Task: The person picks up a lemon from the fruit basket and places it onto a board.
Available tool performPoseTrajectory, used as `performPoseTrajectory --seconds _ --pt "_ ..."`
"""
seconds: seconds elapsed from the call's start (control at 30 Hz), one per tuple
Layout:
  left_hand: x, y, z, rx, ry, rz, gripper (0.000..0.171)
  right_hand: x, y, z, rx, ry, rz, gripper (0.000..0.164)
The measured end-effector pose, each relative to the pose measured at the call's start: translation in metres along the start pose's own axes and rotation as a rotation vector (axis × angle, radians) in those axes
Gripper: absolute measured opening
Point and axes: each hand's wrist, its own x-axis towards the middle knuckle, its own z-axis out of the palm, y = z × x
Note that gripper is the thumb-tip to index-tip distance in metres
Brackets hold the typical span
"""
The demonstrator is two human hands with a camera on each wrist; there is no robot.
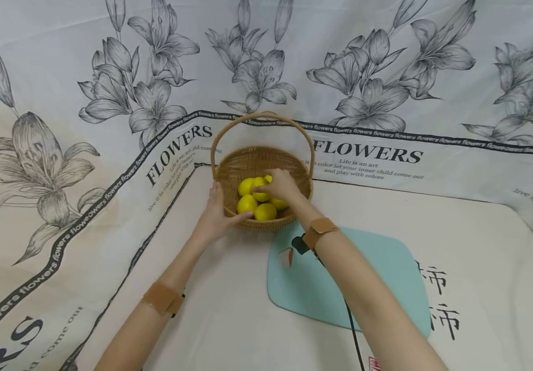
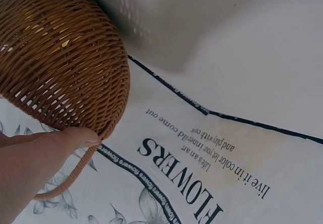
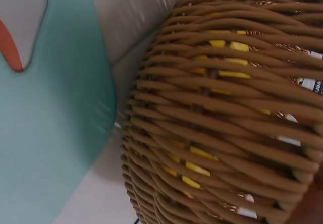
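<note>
A brown wicker basket (image 1: 266,225) with a tall arched handle stands near the back of the table, several yellow lemons (image 1: 265,212) inside. My left hand (image 1: 213,219) holds the basket's left side, thumb over the front rim and fingers by the handle's base; the left wrist view shows a finger (image 2: 75,137) of it against the rim. Reaching in over the right rim, my right hand (image 1: 286,186) grips a lemon (image 1: 260,183) between thumb and fingers; its fingertips are partly hidden. Through the weave (image 3: 217,98) in the right wrist view, bits of yellow show.
A pale teal cutting board (image 1: 340,288) lies right of the basket's front, under my right forearm. A black cable (image 1: 353,330) runs from the right wrist toward the front edge. Flower-printed cloth (image 1: 368,93) hangs behind and to the left.
</note>
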Motion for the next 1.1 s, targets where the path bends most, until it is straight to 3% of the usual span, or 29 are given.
performPoseTrajectory --seconds 0.2,0.4,0.63,1.1 --pt "0.0 0.002 0.0 0.008 0.003 -0.007 0.121 0.005 0.004 0.009 -0.027 -0.005 0.039 0.069" --pt "-0.001 0.001 0.001 0.002 0.004 -0.004 0.121 0.005 0.006 0.016 0.025 -0.022 0.065 0.07" --pt "0.0 -0.001 0.0 -0.005 0.002 -0.002 0.121 0.007 0.011 0.019 0.088 -0.02 0.053 0.072" --pt "-0.001 0.0 0.0 0.001 0.001 -0.011 0.122 0.01 0.02 0.017 0.09 -0.053 0.02 0.073"
